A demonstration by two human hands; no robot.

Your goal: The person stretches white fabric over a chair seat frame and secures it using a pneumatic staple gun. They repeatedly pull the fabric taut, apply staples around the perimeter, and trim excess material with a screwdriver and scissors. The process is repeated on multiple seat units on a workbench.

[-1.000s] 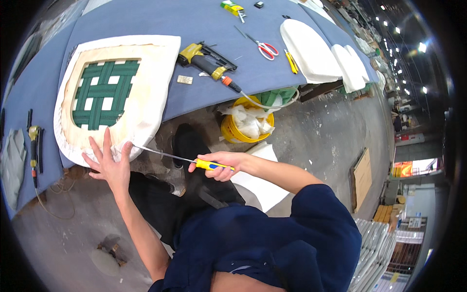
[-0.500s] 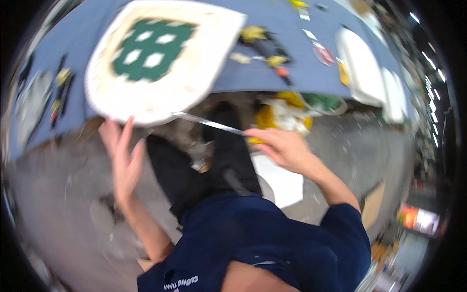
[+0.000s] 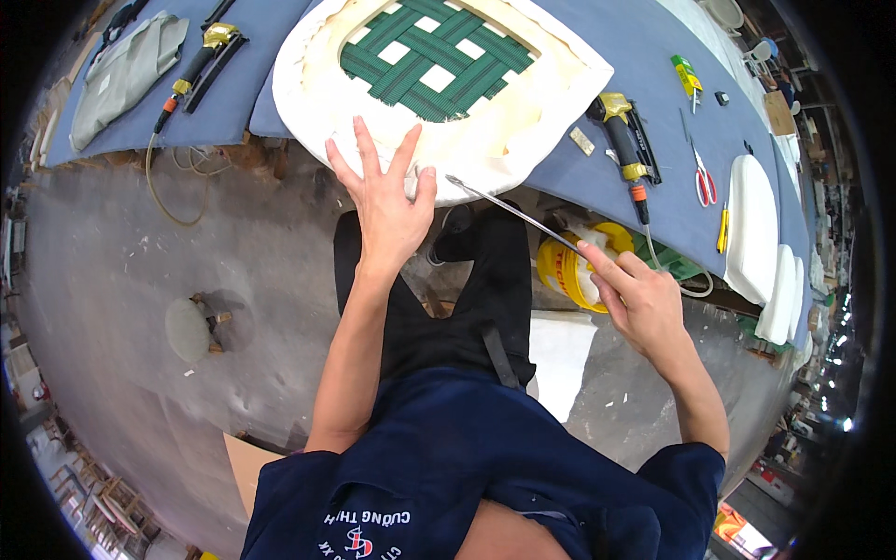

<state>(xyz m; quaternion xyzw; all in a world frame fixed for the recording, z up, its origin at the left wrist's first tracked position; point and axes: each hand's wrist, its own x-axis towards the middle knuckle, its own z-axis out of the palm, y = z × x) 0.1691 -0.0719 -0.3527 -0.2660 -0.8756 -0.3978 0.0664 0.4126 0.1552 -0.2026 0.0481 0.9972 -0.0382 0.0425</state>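
Observation:
An upholstered seat pad (image 3: 308,89) lies underside up at the table's near edge, with white fabric wrapped over its rim. Green woven webbing (image 3: 457,98) fills its middle opening. My left hand (image 3: 383,210) has its fingers spread, the fingertips resting on the pad's near fabric edge. In my right hand (image 3: 644,299) is a long, thin metal rod tool (image 3: 523,216), its index finger laid along the shaft. The tool's tip meets the fabric at the near rim, right of my left hand. My palm hides its handle.
Staple guns with hoses, one black and yellow (image 3: 627,135) on the right and another (image 3: 207,65) on the left, lie on the blue-covered table (image 3: 579,182). Red-handled scissors (image 3: 704,182) and white pads (image 3: 752,224) lie further right. A yellow bucket (image 3: 555,271) stands below the edge.
My left hand has come up from below the rim onto the pad's fabric edge, fingers spread. My right hand keeps the rod tool at the near rim. The view has shifted.

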